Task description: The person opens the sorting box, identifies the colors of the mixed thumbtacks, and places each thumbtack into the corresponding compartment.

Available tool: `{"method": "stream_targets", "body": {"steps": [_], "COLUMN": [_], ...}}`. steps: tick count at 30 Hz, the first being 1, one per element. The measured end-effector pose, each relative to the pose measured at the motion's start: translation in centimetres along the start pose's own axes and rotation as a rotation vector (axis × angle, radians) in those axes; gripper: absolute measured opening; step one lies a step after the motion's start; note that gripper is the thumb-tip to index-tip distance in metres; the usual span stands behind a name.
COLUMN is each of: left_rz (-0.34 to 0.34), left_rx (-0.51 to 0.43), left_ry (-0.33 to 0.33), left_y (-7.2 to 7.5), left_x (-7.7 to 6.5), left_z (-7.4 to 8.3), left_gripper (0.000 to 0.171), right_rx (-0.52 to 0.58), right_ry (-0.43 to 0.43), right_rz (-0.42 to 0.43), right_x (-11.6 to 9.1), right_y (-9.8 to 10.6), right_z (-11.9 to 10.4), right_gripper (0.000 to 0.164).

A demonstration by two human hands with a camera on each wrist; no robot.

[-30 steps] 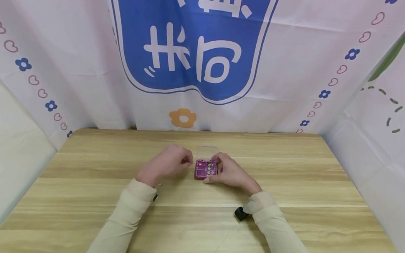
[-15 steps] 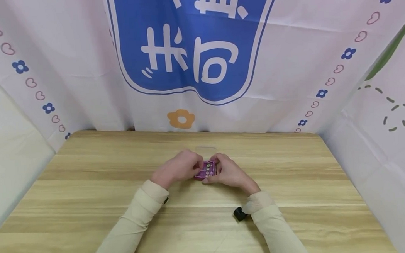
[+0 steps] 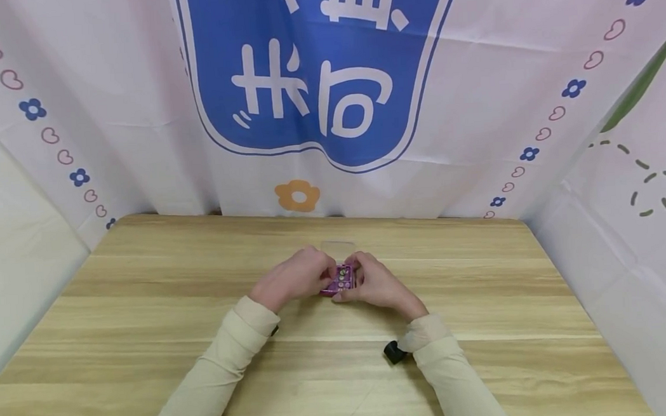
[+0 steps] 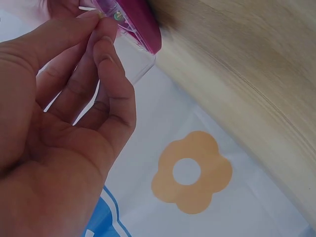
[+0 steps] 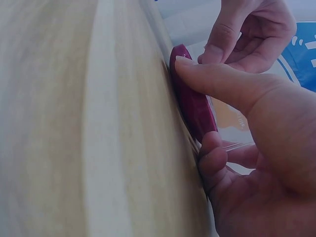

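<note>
A small magenta compartment box [image 3: 345,277] with a clear lid [image 3: 338,248] swung back lies on the table. Small round green and pink pieces sit in its right-hand compartments. My right hand [image 3: 374,280] grips the box from the right, thumb on the front side [image 5: 192,106] and fingers at the back. My left hand [image 3: 299,273] is over the left compartments and covers them. In the left wrist view, its thumb and fingertips pinch together on a tiny yellowish piece [image 4: 101,15], mostly hidden, just at the box.
The wooden table [image 3: 298,382] spreads out around both arms. Behind its far edge hangs a white cloth [image 3: 475,97] with a blue printed emblem. A black wrist device [image 3: 395,352] sits at the right cuff.
My left hand has moved right from beside the box to over its left compartments, then stayed nearly still. The right hand keeps its hold on the box.
</note>
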State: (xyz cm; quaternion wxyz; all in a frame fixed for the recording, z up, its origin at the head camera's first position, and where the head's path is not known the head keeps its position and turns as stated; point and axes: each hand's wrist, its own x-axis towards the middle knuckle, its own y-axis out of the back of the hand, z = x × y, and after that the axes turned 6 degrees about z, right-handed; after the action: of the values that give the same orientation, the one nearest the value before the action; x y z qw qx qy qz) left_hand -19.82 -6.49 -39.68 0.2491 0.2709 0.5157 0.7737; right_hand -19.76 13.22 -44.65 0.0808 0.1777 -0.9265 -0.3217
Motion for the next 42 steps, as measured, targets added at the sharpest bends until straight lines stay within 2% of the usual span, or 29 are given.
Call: {"method": "stream_targets", "body": {"steps": [18, 27, 32, 36, 39, 42], "left_rz": [-0.010, -0.017, -0.018, 0.005, -0.005, -0.035], "left_rx": [-0.001, 0.012, 0.019, 0.011, 0.009, 0.000], "left_ry": [0.010, 0.034, 0.071, 0.056, 0.060, 0.094], "left_y": [0.1, 0.6, 1.1, 1.6, 1.9, 2.2], "left_x": [-0.3, -1.2, -1.9, -2.7, -3.8, -5.1], "left_z": [0.1, 0.2, 0.2, -0.2, -0.9, -1.7], "left_gripper": [0.008, 0.006, 0.006, 0.006, 0.008, 0.014], "right_rx": [0.009, 0.001, -0.005, -0.018, -0.030, -0.030], "right_ry": [-0.002, -0.003, -0.006, -0.016, -0.021, -0.025], "right_rz": [-0.006, -0.006, -0.006, 0.004, 0.005, 0.001], "right_x": [0.2, 0.1, 0.3, 0.4, 0.3, 0.3], "right_y": [-0.1, -0.1, -0.1, -0.1, -0.2, -0.2], "right_z": [0.2, 0.1, 0.3, 0.4, 0.4, 0.4], "right_gripper": [0.073, 0.075, 0.077, 0.078, 0.080, 0.081]}}
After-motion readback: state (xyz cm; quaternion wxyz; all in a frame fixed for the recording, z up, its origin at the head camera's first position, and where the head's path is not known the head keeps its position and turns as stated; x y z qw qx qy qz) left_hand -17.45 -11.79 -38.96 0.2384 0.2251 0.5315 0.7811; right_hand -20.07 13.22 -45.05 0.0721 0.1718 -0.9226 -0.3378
